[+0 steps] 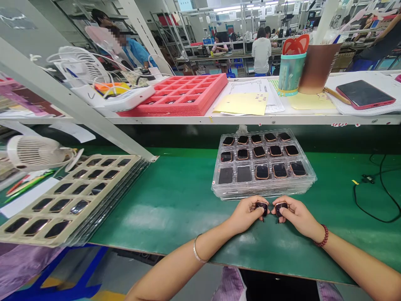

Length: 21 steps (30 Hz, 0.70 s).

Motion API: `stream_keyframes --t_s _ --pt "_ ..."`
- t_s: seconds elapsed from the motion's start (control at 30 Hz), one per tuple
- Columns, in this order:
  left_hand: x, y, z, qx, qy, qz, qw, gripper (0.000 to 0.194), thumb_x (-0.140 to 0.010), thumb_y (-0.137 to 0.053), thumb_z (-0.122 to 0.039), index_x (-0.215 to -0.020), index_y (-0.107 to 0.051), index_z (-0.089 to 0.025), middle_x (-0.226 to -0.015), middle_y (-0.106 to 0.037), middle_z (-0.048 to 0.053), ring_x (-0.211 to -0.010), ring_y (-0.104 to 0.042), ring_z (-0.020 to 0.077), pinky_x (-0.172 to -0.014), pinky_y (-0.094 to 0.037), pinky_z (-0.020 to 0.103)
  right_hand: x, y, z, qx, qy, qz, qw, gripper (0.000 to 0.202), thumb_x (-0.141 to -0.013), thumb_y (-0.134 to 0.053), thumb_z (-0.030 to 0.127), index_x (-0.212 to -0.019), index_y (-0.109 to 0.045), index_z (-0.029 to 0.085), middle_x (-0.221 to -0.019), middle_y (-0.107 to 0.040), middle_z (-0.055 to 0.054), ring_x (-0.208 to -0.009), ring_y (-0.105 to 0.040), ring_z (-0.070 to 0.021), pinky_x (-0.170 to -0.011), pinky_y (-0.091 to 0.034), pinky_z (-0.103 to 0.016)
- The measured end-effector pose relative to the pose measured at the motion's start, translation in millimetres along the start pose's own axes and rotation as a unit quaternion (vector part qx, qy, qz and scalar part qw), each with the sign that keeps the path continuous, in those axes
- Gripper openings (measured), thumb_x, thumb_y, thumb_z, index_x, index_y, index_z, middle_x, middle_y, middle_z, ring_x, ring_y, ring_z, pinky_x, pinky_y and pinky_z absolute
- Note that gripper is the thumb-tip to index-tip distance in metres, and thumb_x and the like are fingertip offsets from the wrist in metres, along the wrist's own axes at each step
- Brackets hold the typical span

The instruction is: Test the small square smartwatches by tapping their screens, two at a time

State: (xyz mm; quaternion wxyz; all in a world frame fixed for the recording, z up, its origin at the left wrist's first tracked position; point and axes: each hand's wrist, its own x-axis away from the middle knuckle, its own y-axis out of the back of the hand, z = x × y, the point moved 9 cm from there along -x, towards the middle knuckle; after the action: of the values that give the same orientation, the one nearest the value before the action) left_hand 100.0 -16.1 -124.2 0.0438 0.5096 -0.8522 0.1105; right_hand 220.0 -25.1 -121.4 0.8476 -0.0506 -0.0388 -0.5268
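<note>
My left hand (247, 215) is closed on a smartwatch case (262, 207) with a dark screen and a thin gold-toned rim. A second, similar smartwatch case (281, 208) is gripped between the thumb and fingers of my right hand (293, 212). Both hands are side by side, a small gap between them, just in front of a stack of clear plastic trays (216, 193). Dark-screened watch cases fill most pockets of the top tray. Two pockets at its front left hold no watch case.
At left, a cream tray (73, 190) of watch cases tops another stack beside a small white fan (36, 152). A black cable (355, 200) lies at right on the green bench (175, 209). The shelf above carries a red foam tray (206, 96), papers, cups and a phone (365, 93).
</note>
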Motion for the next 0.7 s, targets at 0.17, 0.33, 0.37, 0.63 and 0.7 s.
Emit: stream_keyframes --t_s 0.17,0.33,0.37,0.63,0.7 --pt "0.9 0.0 -3.1 -0.008 0.004 -0.001 1.0 0.029 -0.077 -0.061 -0.037 -0.094 -0.059 -0.013 -0.078 -0.064 0.006 -0.066 -0.059 0.0135 -0.056 -0.047 0.024 -0.4 2.9 -1.7 -0.003 -0.001 -0.008 1.0 0.031 -0.088 -0.051 0.046 -0.097 -0.058 0.017 -0.079 -0.065 -0.005 -0.053 -0.057 -0.0112 -0.051 -0.048 -0.026" --pt "0.0 4.6 0.3 -0.018 -0.02 -0.017 0.999 0.027 -0.077 -0.06 -0.026 -0.101 -0.056 -0.015 -0.086 -0.064 0.006 -0.072 -0.058 0.0129 -0.067 -0.048 0.027 0.2 3.3 -4.2 0.011 0.005 -0.021 1.0 0.026 -0.085 -0.057 0.034 -0.107 -0.054 0.02 -0.086 -0.065 -0.004 -0.057 -0.055 -0.011 -0.054 -0.048 -0.025" --pt "-0.1 5.7 1.5 -0.023 -0.025 -0.022 0.999 0.03 -0.074 -0.062 -0.022 -0.103 -0.055 -0.016 -0.088 -0.064 0.005 -0.074 -0.058 0.0132 -0.07 -0.047 0.027 0.4 2.5 -3.6 0.013 0.009 -0.02 1.0 0.03 -0.082 -0.06 0.029 -0.111 -0.052 0.021 -0.091 -0.064 -0.005 -0.062 -0.057 -0.0119 -0.057 -0.049 -0.026" --pt "2.0 4.7 1.7 -0.041 -0.014 -0.009 0.999 0.023 -0.081 -0.049 -0.022 -0.102 -0.055 -0.016 -0.085 -0.063 0.005 -0.068 -0.056 0.0125 -0.059 -0.043 0.023 0.0 0.7 -1.1 0.017 0.008 -0.012 1.0 0.02 -0.086 -0.05 0.026 -0.105 -0.054 0.019 -0.087 -0.063 -0.005 -0.062 -0.058 -0.0132 -0.056 -0.048 -0.027" --pt "2.2 3.9 1.7 -0.043 -0.008 -0.005 0.999 0.029 -0.08 -0.045 -0.017 -0.107 -0.053 -0.018 -0.091 -0.063 0.005 -0.067 -0.057 0.0115 -0.057 -0.042 0.023 0.2 0.3 1.2 0.033 0.02 -0.013 0.999 0.019 -0.083 -0.055 0.022 -0.102 -0.055 0.02 -0.084 -0.062 -0.004 -0.065 -0.056 -0.0133 -0.057 -0.047 -0.026"
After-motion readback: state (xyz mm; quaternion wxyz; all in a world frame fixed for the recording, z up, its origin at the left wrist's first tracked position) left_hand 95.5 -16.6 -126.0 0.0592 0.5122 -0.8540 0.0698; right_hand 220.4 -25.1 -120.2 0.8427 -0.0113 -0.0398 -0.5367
